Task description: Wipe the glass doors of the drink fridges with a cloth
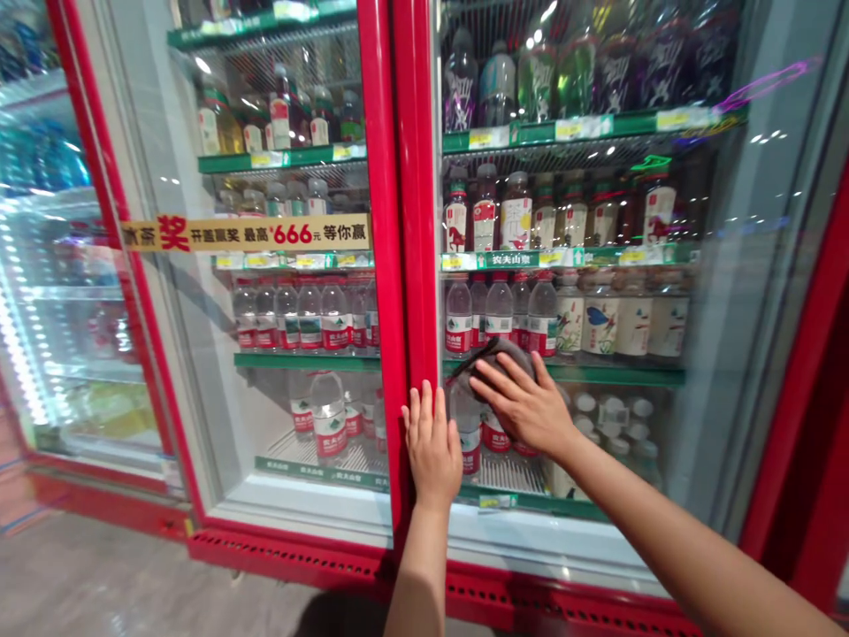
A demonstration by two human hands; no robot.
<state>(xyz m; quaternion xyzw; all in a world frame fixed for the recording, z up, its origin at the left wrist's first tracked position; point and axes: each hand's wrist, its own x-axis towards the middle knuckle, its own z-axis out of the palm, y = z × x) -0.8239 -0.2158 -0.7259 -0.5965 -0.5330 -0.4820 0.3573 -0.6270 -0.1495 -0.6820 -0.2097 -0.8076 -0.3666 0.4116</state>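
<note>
My right hand (521, 402) presses a dark grey cloth (494, 354) against the right glass door (716, 292), its fingers over the cloth. The cloth's upper part shows above my fingers; the rest lies under the palm. Just to the left, my left hand (433, 442) rests flat on the red door frame (419, 292), fingers up and slightly apart, holding nothing. Behind the glass, near the cloth, stand water bottles with red labels (499, 310).
The left glass door (229, 398) carries a yellow strip with Chinese writing (265, 232). Shelves with green edges (311, 361) hold many drinks. Another lit cooler (72, 292) stands at the left. A red vented base (292, 559) runs along the grey floor (112, 575).
</note>
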